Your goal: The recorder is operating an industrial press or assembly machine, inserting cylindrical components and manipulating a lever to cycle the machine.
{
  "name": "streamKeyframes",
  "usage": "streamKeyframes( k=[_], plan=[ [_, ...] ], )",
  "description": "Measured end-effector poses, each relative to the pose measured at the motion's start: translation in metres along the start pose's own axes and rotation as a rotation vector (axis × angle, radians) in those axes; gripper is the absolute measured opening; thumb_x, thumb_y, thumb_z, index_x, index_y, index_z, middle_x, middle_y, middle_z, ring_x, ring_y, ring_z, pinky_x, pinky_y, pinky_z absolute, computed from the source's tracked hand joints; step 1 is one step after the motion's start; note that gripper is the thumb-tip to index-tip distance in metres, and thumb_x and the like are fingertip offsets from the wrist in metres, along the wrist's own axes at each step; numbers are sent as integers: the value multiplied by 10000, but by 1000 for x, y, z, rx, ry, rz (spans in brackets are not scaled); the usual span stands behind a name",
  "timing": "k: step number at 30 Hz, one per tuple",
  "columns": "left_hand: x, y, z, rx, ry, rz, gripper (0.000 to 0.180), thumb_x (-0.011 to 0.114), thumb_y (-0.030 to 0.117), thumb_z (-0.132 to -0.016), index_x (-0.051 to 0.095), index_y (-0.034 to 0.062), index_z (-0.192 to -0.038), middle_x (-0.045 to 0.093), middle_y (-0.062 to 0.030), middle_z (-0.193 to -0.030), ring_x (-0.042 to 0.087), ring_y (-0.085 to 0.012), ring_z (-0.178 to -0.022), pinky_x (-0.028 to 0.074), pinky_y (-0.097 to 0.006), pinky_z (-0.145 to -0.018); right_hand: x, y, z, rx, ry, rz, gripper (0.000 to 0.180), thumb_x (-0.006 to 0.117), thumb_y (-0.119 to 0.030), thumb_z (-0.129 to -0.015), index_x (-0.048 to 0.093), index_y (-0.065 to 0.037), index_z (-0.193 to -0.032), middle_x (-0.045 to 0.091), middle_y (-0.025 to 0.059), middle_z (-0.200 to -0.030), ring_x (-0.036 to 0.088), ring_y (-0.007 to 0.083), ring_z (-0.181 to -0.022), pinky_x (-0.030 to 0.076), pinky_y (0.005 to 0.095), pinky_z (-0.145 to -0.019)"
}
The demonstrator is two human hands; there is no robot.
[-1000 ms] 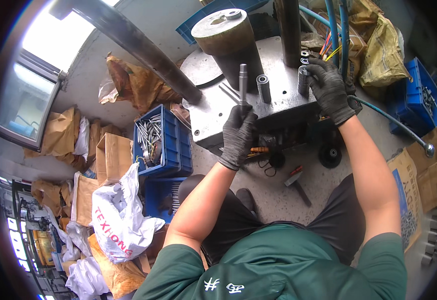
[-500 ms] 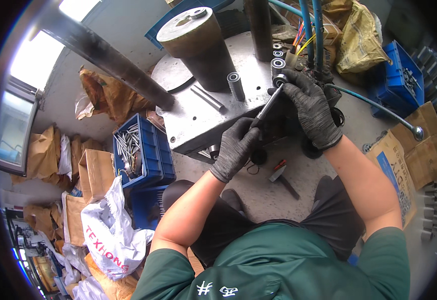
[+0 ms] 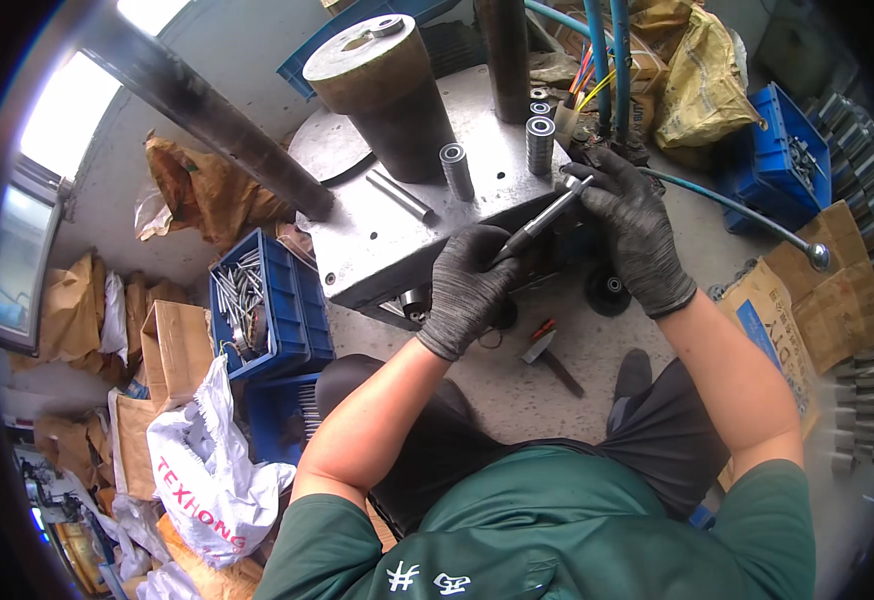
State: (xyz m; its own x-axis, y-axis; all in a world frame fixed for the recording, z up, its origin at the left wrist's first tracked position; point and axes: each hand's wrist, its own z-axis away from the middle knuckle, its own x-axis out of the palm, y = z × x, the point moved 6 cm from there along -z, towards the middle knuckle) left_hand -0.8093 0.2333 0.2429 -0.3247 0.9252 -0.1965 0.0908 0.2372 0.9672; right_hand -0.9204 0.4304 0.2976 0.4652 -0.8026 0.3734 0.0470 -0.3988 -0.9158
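Note:
A slim steel shaft (image 3: 547, 218) slants between my gloved hands above the front edge of the metal press table (image 3: 377, 262). My left hand (image 3: 470, 290) is closed round its lower end. Up at the other end, the fingers of my right hand (image 3: 632, 215) are closed on the tip, where a short bright crosswise piece shows, perhaps a bearing seen edge-on. Beyond my hands, one stack of ball bearings (image 3: 457, 175) stands on the table, with another bearing stack (image 3: 540, 148) to its right. Two loose steel rods (image 3: 400, 196) lie left of them.
A thick steel cylinder (image 3: 387, 100) rises behind, between press columns (image 3: 212, 120). Blue crates of metal parts (image 3: 267, 340) stand at left, another blue crate (image 3: 777, 160) at far right. A hammer (image 3: 554, 365) lies on the floor between my feet. A blue hose (image 3: 732, 205) crosses at right.
The bearing that my right fingers held face-up at the shaft's tip no longer shows its face; the crosswise piece shows there now. The shaft has turned slightly flatter. The view has shifted slightly.

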Motion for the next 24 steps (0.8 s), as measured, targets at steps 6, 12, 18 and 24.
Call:
streamKeyframes(
  k=[6, 12, 18, 24],
  plan=[
    [13, 19, 0, 329, -40, -158, 264, 844, 65, -873, 749, 41, -1118, 711, -129, -1029, 727, -259, -933, 584, -368, -822, 12, 33, 24, 437, -372, 77, 536, 745, -146, -1009, 557, 5, -1487, 717, 116, -1299, 692, 193, -1203, 553, 350, -1073],
    [41, 23, 10, 358, -351, -295, 279, 790, -2, -875, 745, 52, -1145, 696, -115, -1014, 729, -268, -918, 587, -365, -819, -30, 52, 20, 609, -421, 385, 407, 630, -421, -1100, 743, -73, -1277, 763, 60, -1165, 667, 140, -1083, 536, 349, -988],
    [55, 2, 23, 292, -716, -574, 301, 803, 116, -886, 748, 76, -1179, 705, -158, -1097, 727, -334, -1043, 584, -417, -904, -199, -7, 57, 314, -579, 1356, 479, 662, -507, -1025, 723, -136, -1321, 778, 150, -1147, 717, 321, -1118, 552, 394, -984],
    [54, -17, 31, 190, -851, -607, 337, 792, 145, -886, 743, 75, -1212, 720, -176, -1156, 697, -393, -1110, 558, -464, -970, -432, -18, 235, 550, 518, 939, 347, 675, -423, -1048, 723, -79, -1052, 721, 54, -808, 642, 136, -688, 527, 323, -650]
  ],
)
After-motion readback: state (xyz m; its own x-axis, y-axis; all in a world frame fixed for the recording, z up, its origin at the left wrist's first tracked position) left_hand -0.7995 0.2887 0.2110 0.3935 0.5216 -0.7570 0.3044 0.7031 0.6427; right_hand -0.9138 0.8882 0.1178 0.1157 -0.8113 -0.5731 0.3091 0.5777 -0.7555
